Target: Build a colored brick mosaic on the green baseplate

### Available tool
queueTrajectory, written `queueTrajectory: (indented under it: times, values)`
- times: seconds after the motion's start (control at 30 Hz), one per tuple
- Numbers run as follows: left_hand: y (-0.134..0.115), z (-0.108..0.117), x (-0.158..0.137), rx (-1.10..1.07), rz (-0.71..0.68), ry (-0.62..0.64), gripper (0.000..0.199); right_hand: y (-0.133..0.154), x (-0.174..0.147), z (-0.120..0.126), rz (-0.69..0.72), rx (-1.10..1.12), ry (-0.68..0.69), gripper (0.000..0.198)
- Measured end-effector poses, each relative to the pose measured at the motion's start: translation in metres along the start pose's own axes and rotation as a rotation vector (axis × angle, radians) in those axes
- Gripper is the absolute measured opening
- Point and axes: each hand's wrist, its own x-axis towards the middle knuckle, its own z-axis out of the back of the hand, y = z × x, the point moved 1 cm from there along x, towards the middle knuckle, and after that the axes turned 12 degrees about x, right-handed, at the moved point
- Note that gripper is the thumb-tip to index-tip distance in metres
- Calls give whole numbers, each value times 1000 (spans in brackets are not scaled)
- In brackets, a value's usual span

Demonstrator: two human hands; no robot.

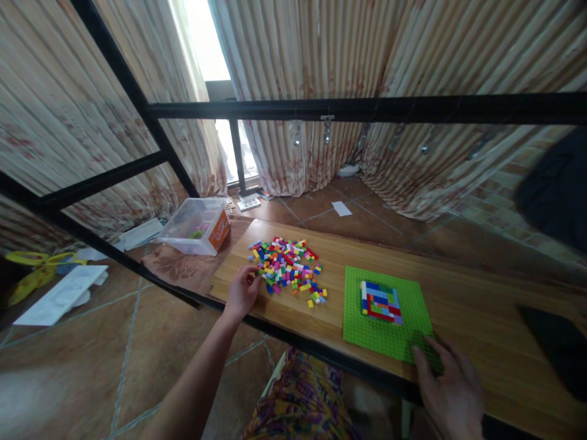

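Note:
A heap of small multicoloured toy bricks (287, 263) is spread over the left part of the wooden table. At its left edge is my left hand (243, 293), fingers curled and thumb and forefinger pinched together; whatever is between them is too small to make out. To the right of the heap lies a green studded baseplate (360, 330). A low rectangular build of coloured bricks (380, 302) sits on the plate, with blue, red, white and purple pieces showing. My right hand (452, 385) rests at the plate's near right corner, thumb and fingers apart.
A clear plastic box (192, 235) with an orange label and a few bricks stands left of the table (332, 260). A dark flat object (554, 342) lies at the table's right end. Black metal bars (275, 110) cross in front of the curtains (321, 55).

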Motion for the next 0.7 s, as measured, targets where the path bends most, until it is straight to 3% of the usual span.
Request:
queueTrajectory:
  times: [0.2, 0.33, 0.53, 0.6, 0.7]
  values:
    - [-31, 5, -19, -425, 142, 163, 26, 9, 3, 3, -50, 23, -9, 63]
    - [-69, -15, -54, -502, 141, 396, 30, 40, 0, 10, -16, 118, -39, 49]
    - [-122, -53, -102, -619, 76, 888, 25, 113, -20, 12, -8, 435, 356, 34]
    - [-133, -59, -108, -617, 75, 956, 21, 127, -24, 11, 9, 496, 416, 34]
    - [-139, -64, -109, -611, 93, 990, 20, 133, -26, 11, -29, 544, 393, 31]
